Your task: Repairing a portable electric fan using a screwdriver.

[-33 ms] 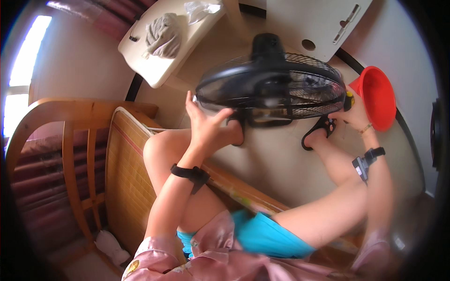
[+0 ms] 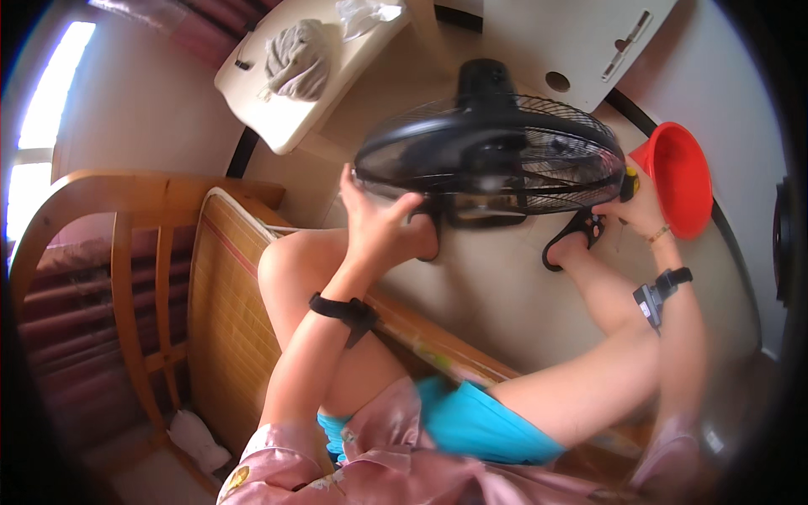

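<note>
A black electric fan (image 2: 488,156) with a round wire grille is tilted in front of me, its motor housing toward the far side. My left hand (image 2: 379,220) touches the left rim of the grille, thumb and fingers spread around its edge. At the right rim, my right hand (image 2: 641,202) is closed around a small yellow-and-black handle (image 2: 629,183), perhaps a tool's; its far end is hidden. Both wrists carry black straps, and a small grey device (image 2: 648,305) is fixed to the right one. Motion blurs part of the fan.
A red basin (image 2: 683,181) stands beside my right hand. At the far left a cream table (image 2: 286,126) bears a grey cloth (image 2: 297,63) and a clear plastic bag (image 2: 362,17). A wooden bed frame (image 2: 126,295) is on my left. My feet in black slippers (image 2: 581,229) flank the fan.
</note>
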A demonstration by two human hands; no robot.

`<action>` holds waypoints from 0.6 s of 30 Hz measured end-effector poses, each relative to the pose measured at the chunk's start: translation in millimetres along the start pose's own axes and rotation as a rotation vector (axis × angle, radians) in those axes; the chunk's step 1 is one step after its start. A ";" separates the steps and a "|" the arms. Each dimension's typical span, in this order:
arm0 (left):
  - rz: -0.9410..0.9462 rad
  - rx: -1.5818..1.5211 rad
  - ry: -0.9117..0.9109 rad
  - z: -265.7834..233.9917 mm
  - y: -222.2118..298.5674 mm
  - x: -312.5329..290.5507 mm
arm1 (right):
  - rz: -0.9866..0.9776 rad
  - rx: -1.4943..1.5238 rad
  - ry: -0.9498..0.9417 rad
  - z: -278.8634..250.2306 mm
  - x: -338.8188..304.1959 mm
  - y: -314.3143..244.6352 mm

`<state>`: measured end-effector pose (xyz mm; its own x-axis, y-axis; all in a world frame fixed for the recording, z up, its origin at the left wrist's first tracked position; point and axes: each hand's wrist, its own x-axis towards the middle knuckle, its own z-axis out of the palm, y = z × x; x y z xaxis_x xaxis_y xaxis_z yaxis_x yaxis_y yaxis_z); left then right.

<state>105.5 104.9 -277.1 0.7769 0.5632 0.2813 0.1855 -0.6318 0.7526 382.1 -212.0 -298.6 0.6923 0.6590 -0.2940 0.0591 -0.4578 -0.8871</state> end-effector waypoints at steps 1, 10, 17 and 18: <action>-0.154 -0.121 0.031 1.0 -16.6 -4.1 | -0.144 -0.055 0.033 -0.1 4.2 10.3; -0.492 -0.340 0.119 9.8 -48.5 -8.3 | -0.130 0.063 0.059 14.5 1.2 -0.4; -0.540 -0.680 0.173 0.5 -34.1 -6.6 | -0.082 0.010 0.068 12.0 4.1 8.7; -0.543 -0.685 0.192 -0.7 -33.0 -6.0 | -0.091 -0.001 0.054 10.0 4.3 9.1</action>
<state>94.3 122.8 -303.3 0.5610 0.8105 -0.1685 0.0504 0.1697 0.9842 378.5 -207.4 -311.6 0.7218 0.6647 -0.1927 0.1240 -0.3981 -0.9089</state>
